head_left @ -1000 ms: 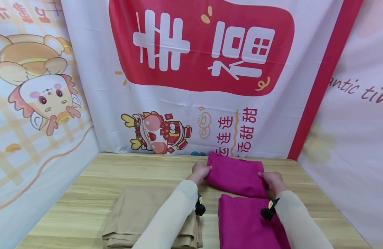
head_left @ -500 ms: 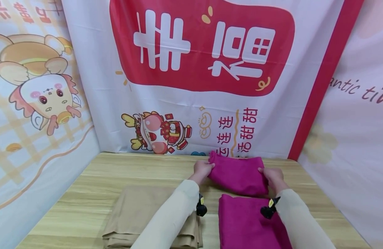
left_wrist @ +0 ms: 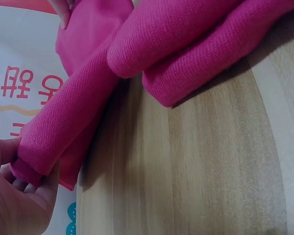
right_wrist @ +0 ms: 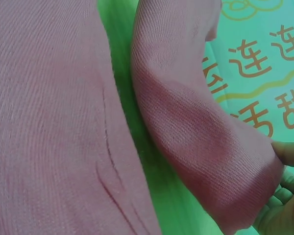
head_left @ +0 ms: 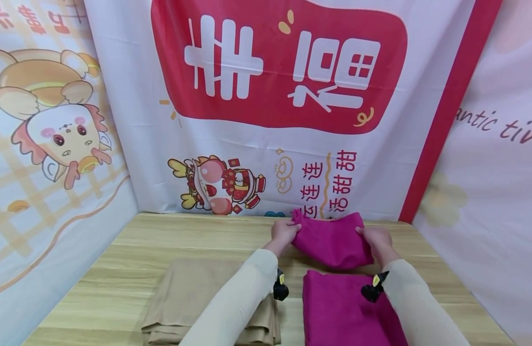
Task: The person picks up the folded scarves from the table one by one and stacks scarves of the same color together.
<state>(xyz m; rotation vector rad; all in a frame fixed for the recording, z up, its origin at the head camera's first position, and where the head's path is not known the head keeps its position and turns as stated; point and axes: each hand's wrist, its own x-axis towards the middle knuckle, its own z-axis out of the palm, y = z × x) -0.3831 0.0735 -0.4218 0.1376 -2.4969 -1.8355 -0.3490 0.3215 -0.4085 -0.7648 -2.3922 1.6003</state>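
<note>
A magenta ribbed cloth [head_left: 332, 242] is held up between my two hands at the back of the table, sagging in the middle. My left hand [head_left: 284, 233] pinches its left end; the left wrist view shows thumb and fingers round the rolled end of the cloth [left_wrist: 63, 122]. At the other end, my right hand [head_left: 377, 239] grips the right corner, thumb on top. A second magenta piece, a folded cloth [head_left: 335, 307], lies just in front, partly under my right forearm. In the right wrist view the held cloth [right_wrist: 196, 127] curves beside this folded one [right_wrist: 54, 122].
A folded stack of tan cloth [head_left: 196, 293] lies at the front left, partly covered by my left sleeve [head_left: 240, 298]. The wooden table [head_left: 131, 269] meets a printed fabric wall [head_left: 369, 182] at the back, with more printed sheets on both sides.
Both hands have lifted the held cloth slightly. Its middle sags more and its right corner stands higher. The folded cloth and the tan stack have stayed in place.
</note>
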